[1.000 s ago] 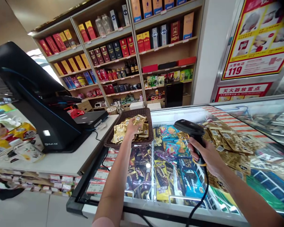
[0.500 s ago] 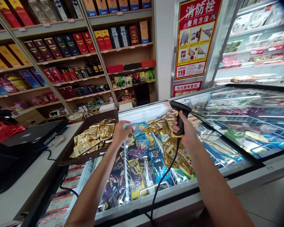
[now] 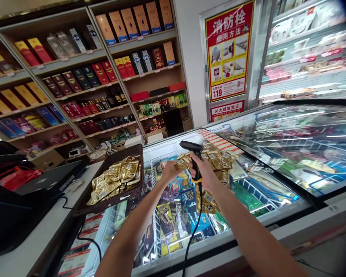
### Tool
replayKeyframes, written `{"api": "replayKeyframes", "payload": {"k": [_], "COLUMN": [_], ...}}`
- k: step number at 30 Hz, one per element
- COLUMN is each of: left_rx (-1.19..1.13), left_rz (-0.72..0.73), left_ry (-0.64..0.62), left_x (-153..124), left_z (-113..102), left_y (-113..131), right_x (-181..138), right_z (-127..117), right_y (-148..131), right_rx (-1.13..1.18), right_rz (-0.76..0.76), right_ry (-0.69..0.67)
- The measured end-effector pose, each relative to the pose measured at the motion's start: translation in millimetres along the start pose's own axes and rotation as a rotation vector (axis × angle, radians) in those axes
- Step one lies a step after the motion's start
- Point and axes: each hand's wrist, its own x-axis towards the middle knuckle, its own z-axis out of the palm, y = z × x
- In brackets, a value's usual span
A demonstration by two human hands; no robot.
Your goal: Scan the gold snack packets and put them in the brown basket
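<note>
My right hand (image 3: 203, 169) is wrapped round the handle of a black and yellow barcode scanner (image 3: 196, 161), whose head points left. From its base a black cable (image 3: 196, 223) runs down past the freezer's front edge. Close by on the left, my left hand (image 3: 170, 172) pinches a gold foil packet (image 3: 182, 162) just under the scanner head. Beneath and beyond both hands, more gold packets (image 3: 219, 159) lie in a heap over the chest freezer's wire baskets. A dark brown basket (image 3: 140, 169) at the left holds several similar gold packets (image 3: 115, 175).
Wire dividers (image 3: 157, 231) separate ice-cream packs (image 3: 166, 221) inside the freezer. A glass lid with a black frame (image 3: 279, 177) covers its right side. At the left stands a counter (image 3: 50, 215) with a black device (image 3: 54, 171). Shelves of boxed bottles (image 3: 89, 77) fill the background.
The scanner has moved left and slightly down in my right hand. My left hand has shifted right and down, towards the scanner, and a gold packet now shows in it. The view has tilted.
</note>
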Motion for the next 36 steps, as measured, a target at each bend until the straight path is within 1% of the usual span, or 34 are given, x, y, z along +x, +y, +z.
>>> {"api": "replayKeyframes", "payload": {"k": [3,7,11,13,16,18,20,21,24,26,28,32,36], "left_rx": [0.008,-0.005,-0.058,-0.091,-0.15,-0.197,-0.291,-0.377,-0.751,-0.93,-0.977,-0.94,-0.92], "left_rz": [0.014,0.007,-0.027,-0.037,-0.033,-0.043,-0.096,-0.136,-0.247,-0.268,-0.268,-0.26,-0.25], "left_ry": [0.022,0.082,0.164,0.221,0.362,0.443,0.48,0.467,0.329,0.283,0.293,0.257,0.266], "left_x": [-18,-47,-69,-74,-76,-75,-73,-73,-71,-70,-68,-67,-69], "left_z": [-20,-57,-89,-101,-113,-119,-122,-122,-121,-119,-117,-116,-117], "left_y": [-13,-31,-37,-36,-37,-41,-46,-48,-54,-55,-56,-56,-54], "right_x": [-3,-10,-20,-24,-29,-31,-32,-32,-32,-31,-30,-29,-31], "right_z": [0,4,11,15,20,22,22,22,20,18,17,16,17], "right_y": [5,12,20,25,32,36,40,41,42,42,41,43,45], "right_rx": [-0.022,-0.097,-0.179,-0.237,-0.324,-0.356,-0.372,-0.38,-0.391,-0.388,-0.393,-0.433,-0.488], "right_rz": [0.023,0.018,0.019,0.001,-0.032,-0.05,-0.063,-0.063,-0.039,-0.023,-0.023,-0.045,-0.065], "right_ry": [-0.013,-0.026,-0.076,-0.097,-0.149,-0.182,-0.206,-0.212,-0.207,-0.193,-0.182,-0.174,-0.201]}}
